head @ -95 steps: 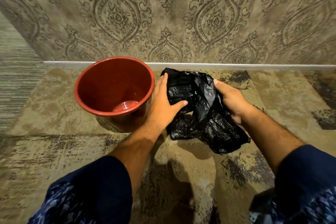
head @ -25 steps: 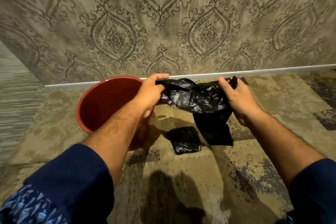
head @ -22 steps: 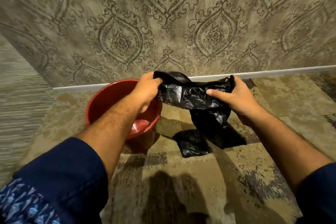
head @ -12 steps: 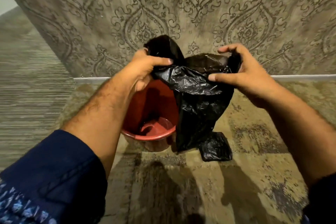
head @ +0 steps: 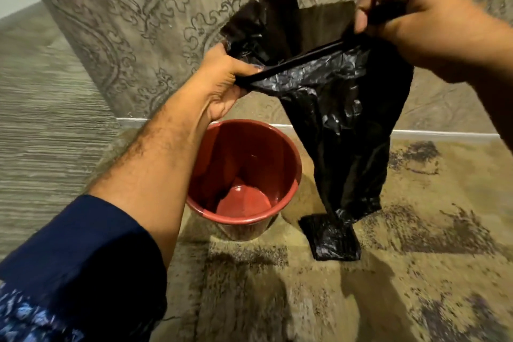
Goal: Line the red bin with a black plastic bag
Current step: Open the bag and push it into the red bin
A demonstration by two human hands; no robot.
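Glossy black bag (head: pixel 341 108), red bin (head: pixel 288 158), grey damask-patterned wall (head: pixel 138 22), mottled tan-and-dark carpet (head: pixel 416 272), navy sleeve (head: pixel 83 253)

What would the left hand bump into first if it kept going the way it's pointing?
Probably the patterned grey wall. The left hand, its grip on the crumpled black plastic bag, points up and away, above the round red plastic bin. Depth is hard to judge.

I can read no text, label, brand or number anywhere in my view, upper or lower frame.
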